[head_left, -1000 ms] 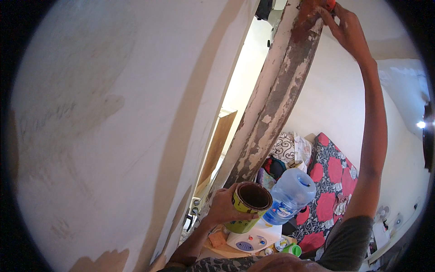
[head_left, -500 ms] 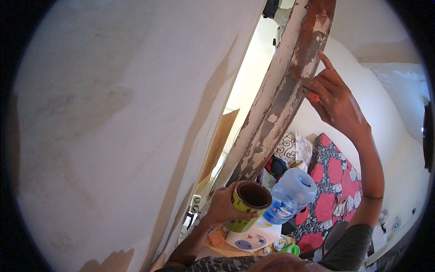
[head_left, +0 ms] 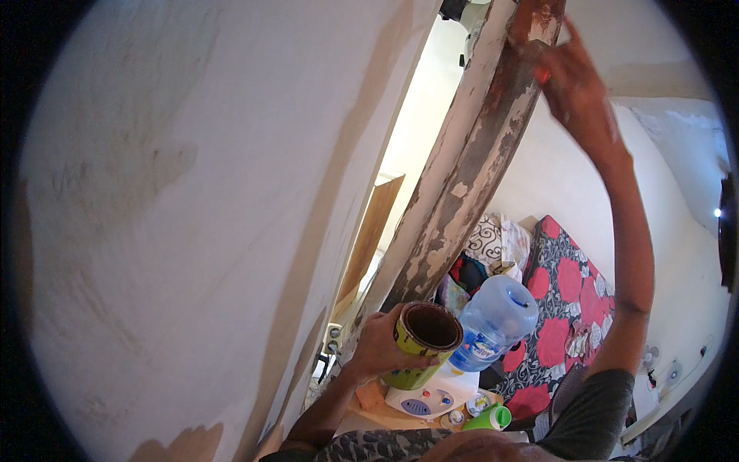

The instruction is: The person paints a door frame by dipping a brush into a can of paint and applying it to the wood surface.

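Observation:
My left hand (head_left: 377, 348) is wrapped around a yellow-green paint tin (head_left: 416, 376), its open mouth tipped up toward me and its inside coated dark brown. Higher up, my right hand (head_left: 576, 88) grips what looks like a paintbrush with an orange handle (head_left: 542, 75); motion blurs it, and fingers hide most of it. One finger points upward. The brush's dark end meets the upper part of a slanting door-frame post (head_left: 477, 165). Reddish brown covers the top of this post, while grey and pale flaking patches show lower down.
A large white wall or panel (head_left: 192, 231) fills the left side. Below the post stand a water dispenser (head_left: 431, 396) with a clear blue bottle (head_left: 496, 312) and a green container (head_left: 493, 417). Behind lies a mattress (head_left: 558, 308) with red-and-black patterned cover, beside heaped cloth (head_left: 496, 242).
My right hand has moved up along the post with the paintbrush. My left hand still holds the paint tin in nearly the same place. The view has shifted slightly.

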### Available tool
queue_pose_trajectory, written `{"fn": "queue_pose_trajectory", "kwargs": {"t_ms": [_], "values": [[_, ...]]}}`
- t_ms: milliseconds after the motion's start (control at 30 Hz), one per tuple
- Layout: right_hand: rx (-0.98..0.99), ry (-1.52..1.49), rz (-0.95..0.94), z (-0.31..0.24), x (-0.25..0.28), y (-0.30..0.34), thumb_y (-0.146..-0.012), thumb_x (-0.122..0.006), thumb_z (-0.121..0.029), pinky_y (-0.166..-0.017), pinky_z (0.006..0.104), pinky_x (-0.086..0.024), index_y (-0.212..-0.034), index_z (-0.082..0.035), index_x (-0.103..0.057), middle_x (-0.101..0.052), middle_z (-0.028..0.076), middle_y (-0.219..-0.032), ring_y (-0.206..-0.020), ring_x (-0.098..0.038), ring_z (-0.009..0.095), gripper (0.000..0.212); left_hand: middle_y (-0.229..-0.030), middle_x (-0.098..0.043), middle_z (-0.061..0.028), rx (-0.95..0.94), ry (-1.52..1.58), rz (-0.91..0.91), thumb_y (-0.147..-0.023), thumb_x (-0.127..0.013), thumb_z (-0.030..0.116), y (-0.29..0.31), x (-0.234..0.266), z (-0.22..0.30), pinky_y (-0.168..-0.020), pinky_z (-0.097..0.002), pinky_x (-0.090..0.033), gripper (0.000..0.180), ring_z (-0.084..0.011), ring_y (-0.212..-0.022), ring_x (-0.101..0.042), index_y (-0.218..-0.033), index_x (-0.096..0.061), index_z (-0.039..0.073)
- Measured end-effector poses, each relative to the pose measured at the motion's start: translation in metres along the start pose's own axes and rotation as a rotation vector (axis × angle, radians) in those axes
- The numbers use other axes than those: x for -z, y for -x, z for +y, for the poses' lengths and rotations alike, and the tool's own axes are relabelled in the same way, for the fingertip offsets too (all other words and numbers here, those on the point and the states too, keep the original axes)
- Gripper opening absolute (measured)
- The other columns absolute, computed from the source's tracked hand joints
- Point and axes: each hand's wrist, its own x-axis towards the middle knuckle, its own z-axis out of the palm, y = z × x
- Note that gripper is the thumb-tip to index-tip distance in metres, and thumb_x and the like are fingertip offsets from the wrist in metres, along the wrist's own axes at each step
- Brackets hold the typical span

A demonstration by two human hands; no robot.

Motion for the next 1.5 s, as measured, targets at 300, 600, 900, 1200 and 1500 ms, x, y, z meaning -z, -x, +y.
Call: {"fn": "queue_pose_trajectory", "kwargs": {"t_ms": [300,600,900,1200,1500], "values": [[-0.258,-0.588,-0.095,-0.053,0.021,0.029,-0.089,-0.068,-0.015,-0.084,0.0416,-0.052,-0.105,0.001,-0.065,-0.067,0.02,-0.091,-0.077,-0.064,0.031,0.023,-0.115,-0.068,-0.0101,0.086,-0.019,-0.066,-0.047,-0.095,0.038,-0.005,0.003,-0.005,-0.1,-0.039,-0.048,0.095,-0.0246,-0.107,-0.065,-0.127,-0.055,0.007],[-0.183,-0.155,0.314,0.046,-0.008,-0.009,-0.087,-0.065,-0.003,-0.112,0.0483,-0.036,-0.103,0.001,-0.063,-0.068,0.016,-0.092,-0.089,-0.067,0.031,0.016,-0.103,-0.071,-0.0069,-0.008,-0.019,-0.009,-0.055,-0.087,0.057,-0.004,-0.001,-0.007,-0.097,-0.04,-0.044,0.086,-0.0251,-0.096,-0.068,-0.121,-0.057,0.012],[-0.177,-0.372,-0.048,0.004,0.006,0.034,-0.081,-0.072,-0.003,-0.115,0.0489,-0.035,-0.107,-0.006,-0.067,-0.069,0.015,-0.101,-0.114,-0.061,0.032,0.026,-0.104,-0.071,-0.007,-0.033,-0.025,0.002,-0.055,-0.087,0.057,-0.004,0.001,-0.006,-0.098,-0.0399,-0.043,0.088,-0.0244,-0.097,-0.068,-0.123,-0.056,0.012],[-0.649,-0.539,0.124,0.089,-0.009,-0.006,-0.094,-0.062,-0.014,-0.099,0.044,-0.046,-0.099,-0.001,-0.064,-0.069,0.011,-0.085,-0.079,-0.067,0.023,0.013,-0.103,-0.071,-0.0072,-0.005,-0.055,-0.028,-0.055,-0.087,0.057,-0.006,-0.003,-0.005,-0.099,-0.041,-0.042,0.086,-0.0248,-0.098,-0.069,-0.122,-0.058,0.012],[-0.134,-0.215,-0.005,0.048,-0.017,0.024,-0.08,-0.071,0.0,-0.115,0.0487,-0.035,-0.109,-0.008,-0.066,-0.067,0.011,-0.09,-0.097,-0.064,0.028,0.031,-0.104,-0.071,-0.0072,-0.022,-0.052,-0.014,-0.055,-0.088,0.057,-0.003,-0.004,0.006,-0.096,-0.0397,-0.045,0.085,-0.0246,-0.097,-0.069,-0.121,-0.058,0.012]]}}
